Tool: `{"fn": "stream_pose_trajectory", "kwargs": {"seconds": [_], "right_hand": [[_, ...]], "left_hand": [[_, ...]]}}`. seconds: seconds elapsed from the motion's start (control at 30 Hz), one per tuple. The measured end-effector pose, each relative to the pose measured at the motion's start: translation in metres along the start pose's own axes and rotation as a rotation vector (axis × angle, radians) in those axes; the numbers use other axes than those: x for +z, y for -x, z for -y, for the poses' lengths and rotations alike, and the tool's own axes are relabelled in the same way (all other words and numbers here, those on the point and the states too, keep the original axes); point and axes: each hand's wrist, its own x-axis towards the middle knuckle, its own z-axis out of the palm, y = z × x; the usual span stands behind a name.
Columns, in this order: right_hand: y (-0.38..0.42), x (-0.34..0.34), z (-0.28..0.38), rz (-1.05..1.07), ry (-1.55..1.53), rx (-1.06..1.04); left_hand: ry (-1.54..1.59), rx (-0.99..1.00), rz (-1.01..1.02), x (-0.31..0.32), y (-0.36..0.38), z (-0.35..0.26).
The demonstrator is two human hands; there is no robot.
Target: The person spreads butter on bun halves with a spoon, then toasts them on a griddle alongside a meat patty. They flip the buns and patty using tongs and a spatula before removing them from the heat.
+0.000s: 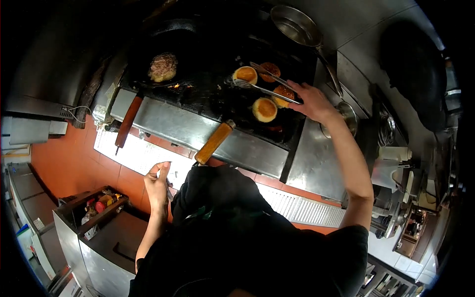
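My right hand (314, 101) is closed on a pair of metal tongs (269, 91), their arms spread around the toasted bun halves on the dark griddle (208, 94). One tip rests by a pale-rimmed bun half (245, 75), the other by a browner bun half (270, 72). Nearer to my fingers lies a glossy golden bun half (283, 95), and below it another bun half (264, 110) with a browned face. Low in front of the cooktop, my left hand (157, 185) is held with fingers pinched together; what is in them, if anything, I cannot tell.
A meat patty (163, 68) cooks at the griddle's left. A dark red handle (129, 119) and a wooden handle (215, 142) jut over the steel front ledge (163, 119). A steel pan (297, 27) stands at the back right, with a round metal bowl (346, 119) below.
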Motion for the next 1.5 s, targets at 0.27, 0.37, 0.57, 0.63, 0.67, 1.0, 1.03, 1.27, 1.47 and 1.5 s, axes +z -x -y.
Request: {"fn": "stream_pose_trajectory", "kwargs": {"seconds": [0.27,0.37,0.57,0.63,0.67,1.0,1.03,1.27,1.47,1.5], "right_hand": [[0.015,0.025,-0.034,0.31,-0.897,0.284],[0.045,0.043,-0.038,0.312,-1.296,0.446],[0.087,0.039,-0.026,0.176,-1.558,0.414],[0.093,0.008,0.018,-0.064,-1.512,0.574],[0.094,-0.001,0.035,-0.292,-1.445,0.719],[0.048,0.035,-0.07,-0.005,-0.761,0.441],[0.04,0.058,-0.095,-0.034,-0.707,0.476],[0.031,0.019,-0.046,0.164,-0.864,0.358],[0.03,-0.007,-0.025,0.032,-0.557,0.516],[0.026,0.011,-0.04,-0.066,-0.498,0.379]], "left_hand": [[0.06,-0.076,0.016,-0.004,0.0,-0.014],[0.082,-0.065,0.018,-0.004,-0.007,-0.003],[0.146,-0.053,0.099,-0.001,-0.022,0.0],[0.105,-0.079,0.109,0.002,-0.022,-0.007],[0.099,-0.076,0.122,0.004,-0.025,-0.008],[0.087,-0.058,0.199,0.015,-0.032,-0.019],[0.096,-0.063,0.193,0.014,-0.032,-0.017],[0.083,-0.083,0.161,0.004,-0.025,-0.021],[-0.407,0.59,0.194,0.03,-0.06,-0.059],[-0.43,0.836,0.214,0.051,-0.066,-0.076]]}}
